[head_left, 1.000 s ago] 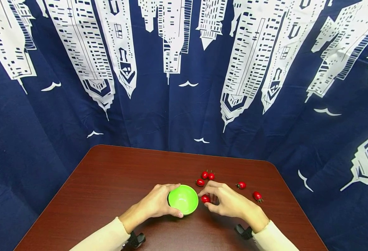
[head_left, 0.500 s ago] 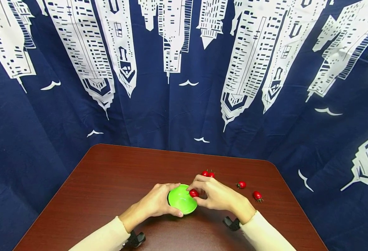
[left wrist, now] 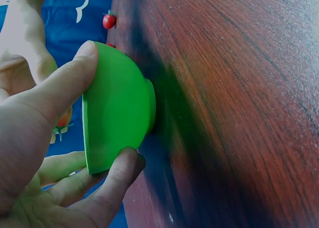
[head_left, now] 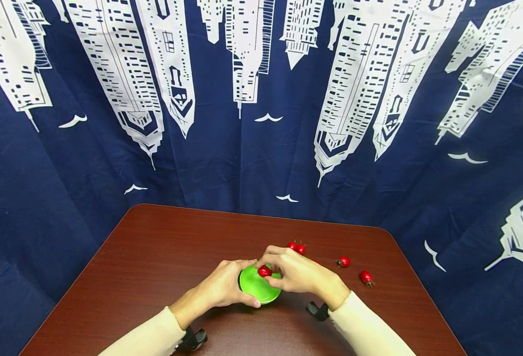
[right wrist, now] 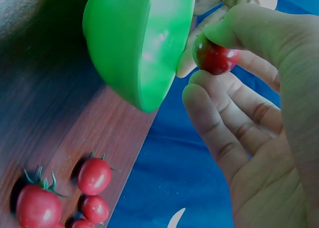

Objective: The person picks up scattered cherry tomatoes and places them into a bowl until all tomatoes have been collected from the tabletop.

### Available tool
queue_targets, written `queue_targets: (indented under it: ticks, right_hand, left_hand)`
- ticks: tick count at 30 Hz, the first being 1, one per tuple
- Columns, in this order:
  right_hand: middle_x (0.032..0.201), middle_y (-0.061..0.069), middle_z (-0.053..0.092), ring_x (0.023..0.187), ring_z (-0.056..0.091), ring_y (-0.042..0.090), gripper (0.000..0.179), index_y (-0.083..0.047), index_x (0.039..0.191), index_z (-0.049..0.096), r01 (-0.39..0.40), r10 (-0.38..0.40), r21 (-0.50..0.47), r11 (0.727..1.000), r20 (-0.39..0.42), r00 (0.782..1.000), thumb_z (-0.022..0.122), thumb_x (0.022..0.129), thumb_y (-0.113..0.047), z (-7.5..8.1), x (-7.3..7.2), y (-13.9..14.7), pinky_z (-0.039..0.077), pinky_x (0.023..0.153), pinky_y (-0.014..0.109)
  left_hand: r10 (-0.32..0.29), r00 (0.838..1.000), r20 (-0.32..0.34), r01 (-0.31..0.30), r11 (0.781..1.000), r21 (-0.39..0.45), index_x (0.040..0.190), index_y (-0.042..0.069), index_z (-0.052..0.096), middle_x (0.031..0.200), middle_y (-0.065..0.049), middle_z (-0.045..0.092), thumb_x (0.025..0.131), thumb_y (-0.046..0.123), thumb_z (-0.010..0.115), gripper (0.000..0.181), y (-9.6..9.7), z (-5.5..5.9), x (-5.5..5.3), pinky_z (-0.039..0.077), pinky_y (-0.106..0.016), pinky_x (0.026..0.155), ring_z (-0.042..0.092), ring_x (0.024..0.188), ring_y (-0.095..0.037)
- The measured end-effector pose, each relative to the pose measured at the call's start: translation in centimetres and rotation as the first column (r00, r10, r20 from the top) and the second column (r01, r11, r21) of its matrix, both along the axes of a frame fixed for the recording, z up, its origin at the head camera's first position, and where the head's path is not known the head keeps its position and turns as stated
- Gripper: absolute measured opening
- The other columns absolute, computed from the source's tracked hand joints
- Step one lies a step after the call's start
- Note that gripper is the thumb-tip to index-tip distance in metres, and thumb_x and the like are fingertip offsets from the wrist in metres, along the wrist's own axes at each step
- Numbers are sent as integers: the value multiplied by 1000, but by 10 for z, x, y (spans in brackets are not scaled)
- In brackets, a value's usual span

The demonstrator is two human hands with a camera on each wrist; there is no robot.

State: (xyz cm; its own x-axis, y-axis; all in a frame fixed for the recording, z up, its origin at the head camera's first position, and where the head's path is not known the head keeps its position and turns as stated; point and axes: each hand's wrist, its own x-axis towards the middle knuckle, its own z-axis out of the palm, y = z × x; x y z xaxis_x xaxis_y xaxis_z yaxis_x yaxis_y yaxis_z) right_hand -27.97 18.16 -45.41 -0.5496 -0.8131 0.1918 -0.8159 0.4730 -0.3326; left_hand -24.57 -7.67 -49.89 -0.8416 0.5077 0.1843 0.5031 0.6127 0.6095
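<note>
A green bowl (head_left: 261,294) is gripped at its left side by my left hand (head_left: 225,287), thumb at the near rim and fingers at the far rim. In the left wrist view the fingers curl under the bowl's outer wall (left wrist: 117,108); whether its foot touches the table I cannot tell. Above the bowl's opening, my right hand (head_left: 294,273) pinches a red cherry tomato (head_left: 264,271) between thumb and fingers. The right wrist view has this tomato (right wrist: 215,56) just outside the rim plane, apart from the bowl. Much of the bowl's inside is hidden.
Several more cherry tomatoes with green stems lie on the brown table (head_left: 190,242): a pair (head_left: 301,248) behind my right hand, one (head_left: 343,262) to the right, another (head_left: 366,277) farther right. A navy curtain (head_left: 216,173) with white buildings hangs behind the table.
My right hand has moved left with the cherry tomato, from beside the bowl to above it. My left hand and the bowl have stayed in place.
</note>
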Motion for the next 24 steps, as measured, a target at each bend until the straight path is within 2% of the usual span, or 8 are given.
queue_targets:
  ticks: [3,8,11,17,24]
  right_hand:
    - [122,-3,76,91,76,15,34,-13,133,84,-3,3,7,1000,10,1000,84,99,-9,-1,-2,-3,61,84,17]
    - [124,-4,77,99,78,11,35,-13,135,84,4,-4,28,1000,13,1000,84,99,-10,0,-2,-6,66,91,22]
    - [123,-4,77,97,75,10,38,-16,138,83,21,-20,44,999,-18,1000,85,100,-13,-1,-2,-6,64,89,22]
    - [125,-1,77,95,76,20,42,-23,142,82,67,-59,76,995,-95,994,88,102,-30,-2,0,-5,60,84,24]
    - [127,-1,77,101,78,19,41,-21,140,82,75,-68,65,995,-94,993,89,101,-28,-4,-1,-1,63,89,27]
  left_hand:
    - [-10,1000,6,10,1000,15,155,12,74,140,-1,85,74,41,113,94,0,-1,-2,65,-36,104,81,120,-24]
    - [-9,1000,5,9,1000,17,153,13,76,138,-1,85,74,41,113,92,-1,-2,-2,65,-34,102,81,119,-24]
    - [-1,1000,11,1,1000,16,152,11,75,141,-4,84,74,42,113,93,0,-2,-2,66,-37,105,81,121,-25]
    - [8,1000,14,-8,1000,10,155,7,74,143,-9,83,74,42,113,97,0,-1,-2,65,-40,108,80,123,-25]
    - [8,1000,23,-8,1000,9,157,9,72,144,-6,83,74,42,113,99,0,-1,-2,65,-38,107,80,124,-23]
